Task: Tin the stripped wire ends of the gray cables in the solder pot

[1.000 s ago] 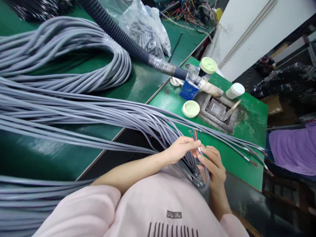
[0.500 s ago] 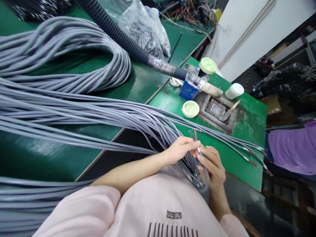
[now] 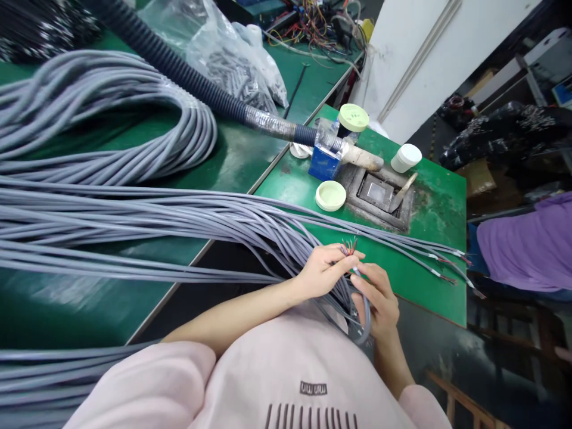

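My left hand point(image 3: 328, 268) is closed on a fan of thin coloured wires point(image 3: 349, 245) that stick up from the stripped end of a grey cable point(image 3: 367, 316). Just below the wires, my right hand point(image 3: 378, 298) grips the same cable, which bends down in a loop under its fingers. The two hands nearly touch at the stripped end. Behind and beneath them runs a thick bundle of grey cables point(image 3: 250, 220). A few cables with stripped ends point(image 3: 442, 277) lie across the green board to the right.
On the green board point(image 3: 440, 214) are a solder pot point(image 3: 375, 192) with a scraper point(image 3: 403, 192), a pale lid point(image 3: 330, 196) and a white jar point(image 3: 406, 158). A black hose point(image 3: 179, 71) crosses above coiled cables point(image 3: 192, 128). A person in purple point(image 3: 527, 250) is at the right.
The view has shifted, so the bench things sit further left. My fingers have moved slightly on the coloured wires, which are now bunched differently; both hands keep hold.
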A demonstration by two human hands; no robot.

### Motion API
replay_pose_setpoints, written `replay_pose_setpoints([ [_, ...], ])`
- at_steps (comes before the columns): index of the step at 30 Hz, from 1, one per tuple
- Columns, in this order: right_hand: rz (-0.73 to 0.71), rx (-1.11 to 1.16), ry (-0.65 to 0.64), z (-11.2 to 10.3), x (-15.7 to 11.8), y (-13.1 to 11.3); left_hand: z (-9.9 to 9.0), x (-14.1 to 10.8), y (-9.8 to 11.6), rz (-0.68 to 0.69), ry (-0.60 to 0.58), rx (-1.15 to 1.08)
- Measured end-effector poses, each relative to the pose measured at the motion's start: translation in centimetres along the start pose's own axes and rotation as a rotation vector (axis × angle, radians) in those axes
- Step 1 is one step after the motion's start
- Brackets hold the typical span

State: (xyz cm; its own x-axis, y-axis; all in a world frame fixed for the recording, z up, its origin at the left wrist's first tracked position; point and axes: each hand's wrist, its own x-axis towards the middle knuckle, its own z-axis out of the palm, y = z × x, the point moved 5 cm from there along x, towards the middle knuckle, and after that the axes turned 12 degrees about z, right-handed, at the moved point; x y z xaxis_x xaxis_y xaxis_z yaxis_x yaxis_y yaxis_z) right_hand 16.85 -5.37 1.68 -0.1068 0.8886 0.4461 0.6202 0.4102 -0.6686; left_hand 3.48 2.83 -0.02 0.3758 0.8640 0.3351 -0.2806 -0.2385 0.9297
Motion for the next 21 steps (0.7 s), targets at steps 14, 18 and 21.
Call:
replay_pose_setpoints([
  [14, 0.530, -0.612, 0.174, -8.1, -13.9, 5.3, 1.5, 2.9, -0.8, 0.352, -0.499, 0.736],
  [18, 0.802, -0.586, 0.183, -9.8, -16.9, 6.3, -1.1, 4.7, -1.5, 0.299, -0.426, 1.101],
  [21, 0.829, -0.370, 0.095, -7.7, -14.7, 5.9, -2.0, 5.2, -2.1, 0.247, -0.386, 1.230],
])
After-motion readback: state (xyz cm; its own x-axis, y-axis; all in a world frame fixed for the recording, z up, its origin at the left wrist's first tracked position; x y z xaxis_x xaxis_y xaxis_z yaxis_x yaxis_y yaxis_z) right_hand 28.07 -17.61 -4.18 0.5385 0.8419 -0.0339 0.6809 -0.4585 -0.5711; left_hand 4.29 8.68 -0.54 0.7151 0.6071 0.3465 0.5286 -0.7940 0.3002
